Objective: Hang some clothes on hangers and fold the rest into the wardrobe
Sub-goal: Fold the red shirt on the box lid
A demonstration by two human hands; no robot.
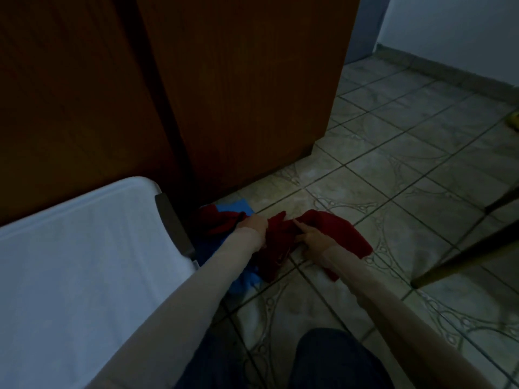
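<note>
A red garment (334, 234) lies crumpled on the tiled floor in front of the brown wardrobe (238, 94). My left hand (252, 224) grips its left part with curled fingers. My right hand (311, 237) holds the bunched cloth near the middle, index finger stretched along it. A blue garment (238, 282) lies under the red one, partly hidden by it and by my left forearm.
A white bed (84, 248) with a dark frame corner (174, 226) stands at the left, close to the wardrobe. A wooden furniture leg (463, 256) slants in from the right. A yellow object (514, 117) lies at the far right edge. My knees are at the bottom.
</note>
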